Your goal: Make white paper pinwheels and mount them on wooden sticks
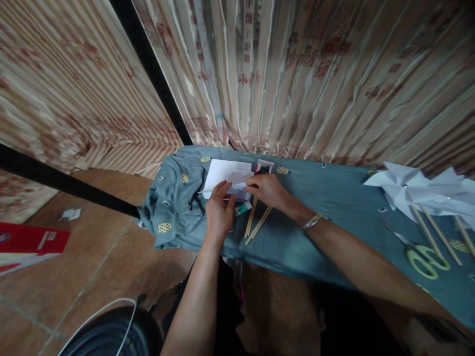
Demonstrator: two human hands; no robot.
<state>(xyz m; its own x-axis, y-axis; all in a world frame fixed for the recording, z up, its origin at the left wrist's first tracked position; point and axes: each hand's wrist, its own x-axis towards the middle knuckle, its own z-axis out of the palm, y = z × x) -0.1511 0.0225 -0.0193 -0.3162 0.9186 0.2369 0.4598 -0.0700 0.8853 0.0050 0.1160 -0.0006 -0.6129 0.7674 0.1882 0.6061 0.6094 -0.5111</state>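
Note:
White sheets of paper [226, 170] lie at the left part of the cloth-covered table, with one sheet's front edge raised between my hands. My left hand [219, 210] has its fingers bent over the left of that edge, the thumb close to the fingertips. At the right end of the same edge, my right hand [269, 190] pinches the paper between thumb and fingers. Part of the sheet is hidden behind the fingers. Below my right hand lie several thin wooden sticks [257, 225], their far ends covered. A small green-and-white packet [242, 208] sits between the hands.
White paper pinwheels [404, 185] with wooden sticks lie at the table's right. Green-handled scissors [419, 254] rest in front of them. A small dark item [263, 168] is behind my right hand. A red box [31, 240] and a black stool [115, 333] stand left.

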